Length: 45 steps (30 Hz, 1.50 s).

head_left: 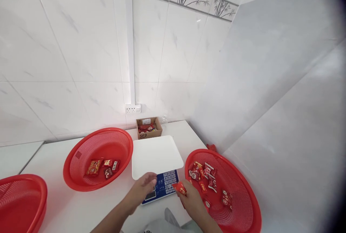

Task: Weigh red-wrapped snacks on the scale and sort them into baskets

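Observation:
Between two red baskets stands a digital scale with a white platform (156, 155) and a blue keypad panel (169, 182). My right hand (191, 198) is closed around a small red snack packet (179, 188), just left of the right red basket (244, 204). That basket holds several red wrapped packets (212, 182). Over the near left corner of the scale, my left hand (143, 189) is held with its fingers stretched out and nothing in it. It partly hides the panel and display. The left red basket (70, 170) has several packets (94, 167) at its bottom.
An open cardboard box (149, 135) with red packets stands behind the scale, against the tiled wall. Another red basket (40, 189) is cut off at the lower left. A wall socket (133, 108) sits above the white table (58, 204). A grey wall borders the right side.

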Motion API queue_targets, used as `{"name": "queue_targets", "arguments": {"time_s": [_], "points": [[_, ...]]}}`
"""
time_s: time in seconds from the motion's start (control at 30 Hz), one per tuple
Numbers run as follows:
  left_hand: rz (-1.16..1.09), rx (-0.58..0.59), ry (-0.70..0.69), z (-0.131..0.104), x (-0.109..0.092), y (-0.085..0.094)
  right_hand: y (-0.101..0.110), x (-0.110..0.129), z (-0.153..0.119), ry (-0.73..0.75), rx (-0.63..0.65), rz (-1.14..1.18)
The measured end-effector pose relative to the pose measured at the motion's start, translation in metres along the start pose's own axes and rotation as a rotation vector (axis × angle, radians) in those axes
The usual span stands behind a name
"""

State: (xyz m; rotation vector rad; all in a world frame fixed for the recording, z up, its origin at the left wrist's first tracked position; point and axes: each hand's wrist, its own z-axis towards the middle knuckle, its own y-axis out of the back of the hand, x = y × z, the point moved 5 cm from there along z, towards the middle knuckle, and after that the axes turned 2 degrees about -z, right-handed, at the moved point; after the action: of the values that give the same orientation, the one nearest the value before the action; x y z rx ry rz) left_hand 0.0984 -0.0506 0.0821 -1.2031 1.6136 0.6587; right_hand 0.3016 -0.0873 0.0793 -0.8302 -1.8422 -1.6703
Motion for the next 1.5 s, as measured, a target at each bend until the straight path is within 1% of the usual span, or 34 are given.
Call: {"name": "queue_targets", "arguments": {"time_s": [0.07, 0.1, 0.13, 0.2, 0.33, 0.5, 0.67, 0.8, 0.9, 0.97, 1.07, 1.17, 1.33, 1.4, 1.5], "points": [[-0.195, 0.133, 0.099, -0.01, 0.003, -0.03, -0.005, 0.025, -0.001, 0.072, 0.033, 0.075], [-0.274, 0.179, 0.134, -0.014, 0.004, -0.04, -0.007, 0.036, -0.002, 0.099, 0.053, 0.093], [-0.34, 0.209, 0.161, -0.018, 0.006, -0.047, -0.009, 0.045, -0.003, 0.118, 0.071, 0.101], [-0.429, 0.221, 0.197, -0.021, 0.008, -0.053, -0.011, 0.057, -0.005, 0.132, 0.115, 0.108], [-0.465, 0.187, 0.25, -0.024, 0.013, -0.051, -0.012, 0.064, -0.013, 0.106, 0.156, 0.128], [-0.459, 0.159, 0.297, -0.025, 0.019, -0.053, -0.014, 0.06, -0.022, 0.073, 0.136, 0.175], [-0.487, 0.101, 0.317, -0.023, 0.019, -0.05, -0.014, 0.057, -0.02, 0.009, 0.126, 0.163], [-0.511, 0.116, 0.274, -0.026, 0.009, -0.046, -0.013, 0.059, -0.015, -0.025, 0.142, 0.102], [-0.421, 0.129, 0.209, -0.03, 0.002, -0.045, -0.015, 0.062, -0.013, -0.034, 0.205, 0.087], [-0.356, 0.123, 0.189, -0.031, 0.001, -0.045, -0.016, 0.063, -0.014, -0.051, 0.235, 0.101], [-0.347, 0.087, 0.192, -0.03, 0.002, -0.045, -0.014, 0.065, -0.017, -0.07, 0.239, 0.176], [-0.427, 0.058, 0.219, -0.025, 0.002, -0.043, -0.01, 0.067, -0.02, -0.067, 0.226, 0.311], [-0.563, 0.042, 0.281, -0.022, -0.001, -0.041, -0.004, 0.068, -0.021, -0.062, 0.202, 0.538], [-0.607, 0.039, 0.297, -0.023, -0.002, -0.04, -0.004, 0.068, -0.019, -0.065, 0.204, 0.585], [-0.644, 0.025, 0.317, -0.026, -0.002, -0.039, -0.006, 0.072, -0.016, -0.038, 0.234, 0.58]]}}
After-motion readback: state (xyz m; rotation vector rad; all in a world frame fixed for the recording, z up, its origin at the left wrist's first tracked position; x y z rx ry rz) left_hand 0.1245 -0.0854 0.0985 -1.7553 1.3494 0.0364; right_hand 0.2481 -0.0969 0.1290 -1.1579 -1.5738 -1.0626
